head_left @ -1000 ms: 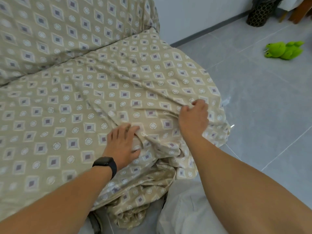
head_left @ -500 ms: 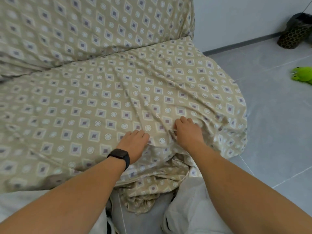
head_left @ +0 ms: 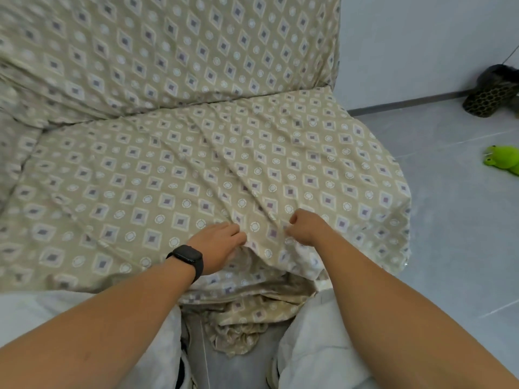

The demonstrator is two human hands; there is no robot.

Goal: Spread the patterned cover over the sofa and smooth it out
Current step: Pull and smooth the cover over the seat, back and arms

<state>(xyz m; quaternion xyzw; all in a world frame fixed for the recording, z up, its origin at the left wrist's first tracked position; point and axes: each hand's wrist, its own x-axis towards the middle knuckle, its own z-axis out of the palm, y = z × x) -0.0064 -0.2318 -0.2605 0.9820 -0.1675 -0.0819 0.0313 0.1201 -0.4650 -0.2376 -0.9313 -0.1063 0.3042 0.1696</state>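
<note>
Currently we have the left hand [head_left: 216, 247] flat, fingers straight, pressing the patterned cover [head_left: 174, 175] at the sofa's front edge; right hand [head_left: 307, 227] curled, pinching a fold beside it

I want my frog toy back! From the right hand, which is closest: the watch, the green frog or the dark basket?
1. Watch, on the left wrist, just beside the right hand.
2. Green frog, on the floor to the right.
3. Dark basket, by the far wall.
</note>
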